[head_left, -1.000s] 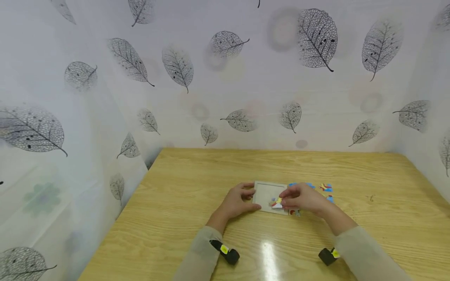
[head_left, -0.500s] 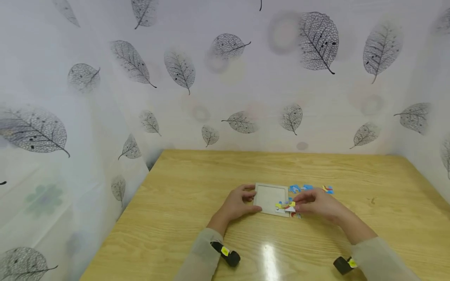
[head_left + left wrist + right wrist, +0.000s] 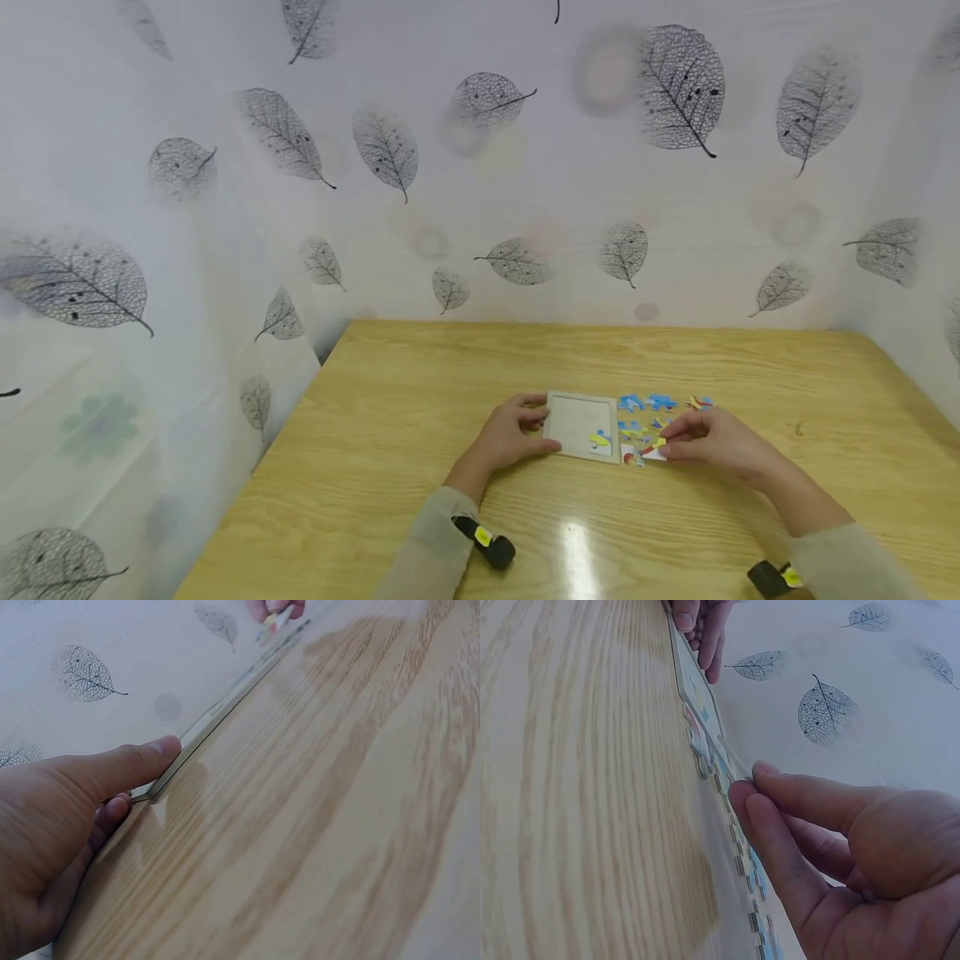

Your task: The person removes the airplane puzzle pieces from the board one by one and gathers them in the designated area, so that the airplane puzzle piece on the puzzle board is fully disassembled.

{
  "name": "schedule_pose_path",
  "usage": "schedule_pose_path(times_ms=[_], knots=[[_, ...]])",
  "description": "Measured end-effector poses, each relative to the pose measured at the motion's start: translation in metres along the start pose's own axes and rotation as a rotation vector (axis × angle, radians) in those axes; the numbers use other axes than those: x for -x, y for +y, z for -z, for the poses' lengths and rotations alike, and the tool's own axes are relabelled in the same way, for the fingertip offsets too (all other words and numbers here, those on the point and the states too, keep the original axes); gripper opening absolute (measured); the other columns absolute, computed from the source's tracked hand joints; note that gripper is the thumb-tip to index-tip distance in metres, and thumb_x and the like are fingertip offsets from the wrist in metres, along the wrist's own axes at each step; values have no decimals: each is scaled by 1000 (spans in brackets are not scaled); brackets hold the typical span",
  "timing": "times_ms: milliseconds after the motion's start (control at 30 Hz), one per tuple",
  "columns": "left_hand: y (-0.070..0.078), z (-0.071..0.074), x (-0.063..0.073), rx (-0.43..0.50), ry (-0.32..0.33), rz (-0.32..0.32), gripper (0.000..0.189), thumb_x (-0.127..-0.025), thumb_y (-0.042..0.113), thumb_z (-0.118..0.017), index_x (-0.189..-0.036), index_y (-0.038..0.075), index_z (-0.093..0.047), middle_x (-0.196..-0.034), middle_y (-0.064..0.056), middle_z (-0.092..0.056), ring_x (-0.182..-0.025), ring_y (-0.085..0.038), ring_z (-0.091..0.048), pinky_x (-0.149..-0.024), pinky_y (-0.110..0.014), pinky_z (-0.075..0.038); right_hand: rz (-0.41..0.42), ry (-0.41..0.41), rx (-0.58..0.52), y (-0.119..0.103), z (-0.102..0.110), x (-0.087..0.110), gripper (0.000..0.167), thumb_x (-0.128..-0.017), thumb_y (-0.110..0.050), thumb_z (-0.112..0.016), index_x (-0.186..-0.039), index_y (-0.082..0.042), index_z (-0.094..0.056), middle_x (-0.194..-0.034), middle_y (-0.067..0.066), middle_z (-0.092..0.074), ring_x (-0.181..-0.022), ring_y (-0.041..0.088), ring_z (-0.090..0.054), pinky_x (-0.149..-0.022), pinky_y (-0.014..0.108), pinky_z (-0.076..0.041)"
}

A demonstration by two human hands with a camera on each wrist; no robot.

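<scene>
My left hand (image 3: 512, 435) grips the left side of a shallow wooden puzzle tray (image 3: 573, 417), thumb at its near corner. One yellow, white and blue jigsaw piece (image 3: 600, 442) lies in the tray's near right corner. Just right of the tray, my right hand (image 3: 716, 442) pinches another jigsaw piece (image 3: 657, 447) between thumb and fingers, above the loose pieces. In the right wrist view this held piece (image 3: 736, 759) appears edge-on, tilted over the others. The left wrist view shows my left thumb (image 3: 154, 755) on the tray edge.
Several loose jigsaw pieces (image 3: 662, 402) lie on the wooden table (image 3: 420, 375) to the right of the tray, some partly behind my right hand. A leaf-patterned cloth (image 3: 517, 167) hangs behind the table and along its sides.
My right hand has moved right, from over the tray to over the loose pieces, carrying the pinched piece. The piece in the tray's corner has come into clear view. My left hand stays on the tray.
</scene>
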State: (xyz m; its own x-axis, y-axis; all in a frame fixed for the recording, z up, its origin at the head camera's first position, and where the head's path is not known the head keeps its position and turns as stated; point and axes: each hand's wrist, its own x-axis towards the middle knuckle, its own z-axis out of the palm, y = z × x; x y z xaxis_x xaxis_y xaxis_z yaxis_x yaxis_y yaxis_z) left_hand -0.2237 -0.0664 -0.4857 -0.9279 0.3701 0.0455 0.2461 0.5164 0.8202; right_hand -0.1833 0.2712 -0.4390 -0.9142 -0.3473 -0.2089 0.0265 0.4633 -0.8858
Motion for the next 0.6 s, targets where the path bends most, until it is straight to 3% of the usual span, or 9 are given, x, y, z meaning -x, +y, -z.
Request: schedule_pose_path(times_ms=[200, 400, 600], knots=[[2, -1, 0, 6, -17, -6, 57, -76, 31, -88, -125, 6, -70, -144, 3, -56, -109, -6, -62, -93, -21, -51, -68, -19, -18, 3, 6, 9, 41, -90, -19, -76, -113, 11, -61, -99, 9, -65, -85, 13, -66, -75, 27, -58], [1, 1, 1, -1, -5, 16, 57, -77, 32, -87, -125, 7, -70, -144, 3, -56, -110, -6, -62, -94, -21, -51, -125, 36, 46, 2, 5, 8, 36, -87, -16, -77, -107, 9, -62, -97, 10, -66, -84, 16, -66, -72, 29, -59], [0, 1, 0, -6, -6, 10, 58, -77, 33, -87, -126, 7, -69, -145, 4, -55, -114, -8, -62, -96, -23, -50, -100, 128, 301, -2, 4, 7, 35, -82, -27, -83, -98, 1, -69, -90, 5, -68, -81, 15, -60, -68, 27, -52]])
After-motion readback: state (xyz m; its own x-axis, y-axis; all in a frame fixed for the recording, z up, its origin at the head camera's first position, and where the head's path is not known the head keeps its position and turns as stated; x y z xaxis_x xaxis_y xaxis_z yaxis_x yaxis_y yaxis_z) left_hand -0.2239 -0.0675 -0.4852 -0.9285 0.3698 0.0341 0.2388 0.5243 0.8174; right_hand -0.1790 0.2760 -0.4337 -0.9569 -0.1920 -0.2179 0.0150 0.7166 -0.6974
